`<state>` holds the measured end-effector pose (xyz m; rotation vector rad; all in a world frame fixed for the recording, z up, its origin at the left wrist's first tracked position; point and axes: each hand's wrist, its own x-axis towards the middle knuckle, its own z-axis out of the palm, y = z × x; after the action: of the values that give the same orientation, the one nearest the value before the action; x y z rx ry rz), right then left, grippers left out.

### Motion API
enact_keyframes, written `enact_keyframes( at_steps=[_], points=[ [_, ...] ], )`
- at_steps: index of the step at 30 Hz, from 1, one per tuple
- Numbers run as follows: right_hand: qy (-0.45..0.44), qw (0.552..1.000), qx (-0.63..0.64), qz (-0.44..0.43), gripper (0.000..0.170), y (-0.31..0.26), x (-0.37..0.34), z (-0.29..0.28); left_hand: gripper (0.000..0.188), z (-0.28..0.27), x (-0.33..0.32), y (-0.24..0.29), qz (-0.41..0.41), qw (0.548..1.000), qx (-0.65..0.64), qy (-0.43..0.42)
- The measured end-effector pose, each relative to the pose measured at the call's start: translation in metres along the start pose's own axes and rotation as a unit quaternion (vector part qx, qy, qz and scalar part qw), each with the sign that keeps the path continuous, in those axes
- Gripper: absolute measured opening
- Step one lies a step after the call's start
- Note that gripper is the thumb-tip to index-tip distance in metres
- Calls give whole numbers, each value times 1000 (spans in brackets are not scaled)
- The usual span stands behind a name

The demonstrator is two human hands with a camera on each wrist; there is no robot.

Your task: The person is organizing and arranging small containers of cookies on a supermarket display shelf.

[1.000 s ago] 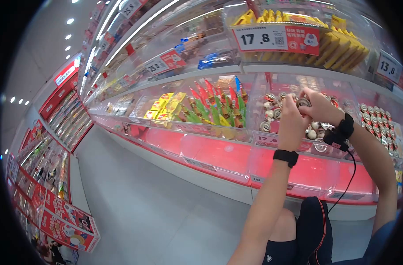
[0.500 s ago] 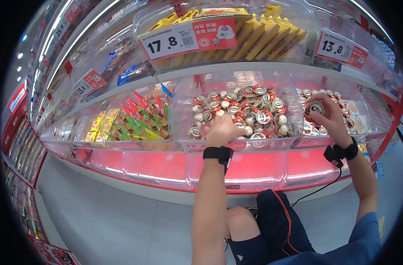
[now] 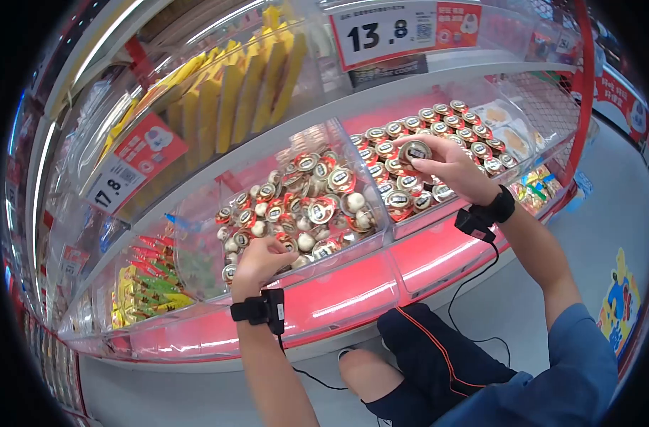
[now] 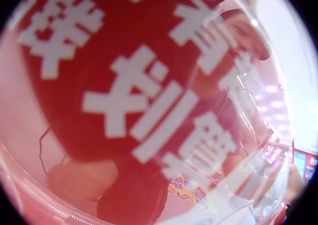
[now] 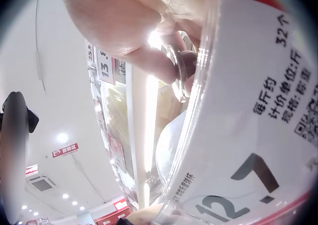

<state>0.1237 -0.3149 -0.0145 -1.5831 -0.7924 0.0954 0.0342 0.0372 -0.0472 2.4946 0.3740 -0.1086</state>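
Pinched between thumb and fingers of the right hand: one small cup with a round lid, right of centre in the head view, in front of the cups in rows. Over the loose cups, left of centre, with fingers bent: left hand (cannot tell whether gripping something or not). Probably light, to judge by the small size, and smooth, so perhaps a little slippery. Looks stiff at the rim, likely thinner below; could dent under a hard squeeze. Better to hold by opposite sides, just under the rim, gently.
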Motion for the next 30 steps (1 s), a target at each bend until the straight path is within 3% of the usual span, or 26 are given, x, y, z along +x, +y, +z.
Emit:
enact_keyframes(
  at_steps=[9,12,13,15,17,18,20,24,25,26,27,29,30],
  points=[
    [31,996,78,3,33,13,2,-3,25,-4,-6,5,58,997,-15,-46],
    [118,989,78,45,32,11,4,10,21,1,-2,-4,63,997,-25,-33],
    [38,997,41,59,33,7,4,3,23,1,3,-7,63,997,2,-44],
    [100,991,69,48,43,41,8,-10,45,5,5,-2,-5,999,37,-28],
    [43,996,58,58,40,43,11,-22,46,4,-1,7,-51,999,18,-5],
    [108,988,94,52,41,54,12,-18,44,2,-4,12,-75,997,16,-2],
    [74,993,76,54,42,66,18,-30,42,-1,-10,15,-79,997,12,2],
    [36,975,-208,-70,37,24,13,6,40,3,-5,10,-61,998,-1,23],
    [31,953,-283,-99,36,11,9,12,47,9,0,4,-21,995,37,86],
    [56,992,-109,-12,40,37,12,-4,45,13,7,-5,-15,994,40,105],
    [110,989,75,59,45,63,16,-19,44,16,10,-8,4,993,42,113],
    [79,993,64,61,46,30,7,3,29,19,6,-22,121,983,17,137],
    [65,992,69,82,42,10,2,12,28,4,2,-6,53,997,59,-10]
  ],
)
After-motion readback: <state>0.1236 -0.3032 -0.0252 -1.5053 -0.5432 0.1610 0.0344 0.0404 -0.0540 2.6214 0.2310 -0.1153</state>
